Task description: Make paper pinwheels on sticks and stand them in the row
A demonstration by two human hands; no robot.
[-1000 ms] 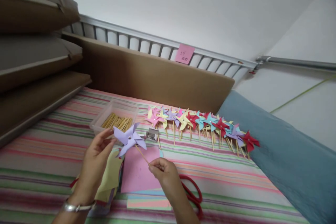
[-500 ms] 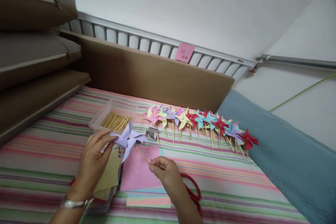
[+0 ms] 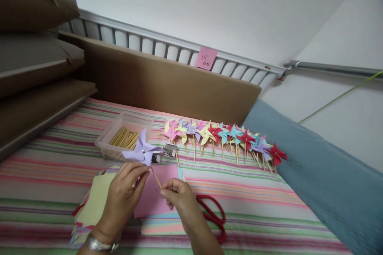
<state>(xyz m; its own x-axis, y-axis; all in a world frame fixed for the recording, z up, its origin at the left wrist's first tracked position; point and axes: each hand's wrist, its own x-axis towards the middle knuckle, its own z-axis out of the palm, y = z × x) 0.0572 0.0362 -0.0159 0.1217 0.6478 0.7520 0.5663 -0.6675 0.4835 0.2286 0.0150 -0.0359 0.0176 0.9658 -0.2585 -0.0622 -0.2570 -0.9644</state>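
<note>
A lilac paper pinwheel (image 3: 141, 151) on a thin wooden stick is held up over the striped sheet. My right hand (image 3: 177, 196) pinches the lower end of the stick. My left hand (image 3: 124, 195) has its fingers closed on the pinwheel just under the paper head, and wears a silver bangle at the wrist. Under both hands lies a pink sheet of paper (image 3: 151, 197) on a stack of coloured sheets (image 3: 92, 201).
A clear tub of wooden sticks (image 3: 119, 139) stands behind the hands, with a small metal box (image 3: 170, 150) beside it. A row of several finished pinwheels (image 3: 221, 135) runs to the right. Red scissors (image 3: 214, 213) lie right of my right hand. A blue cloth (image 3: 302, 175) covers the right side.
My left hand moved from the pinwheel's left blade to under its head, next to my right hand. The pinwheel tipped flatter and shifted slightly left.
</note>
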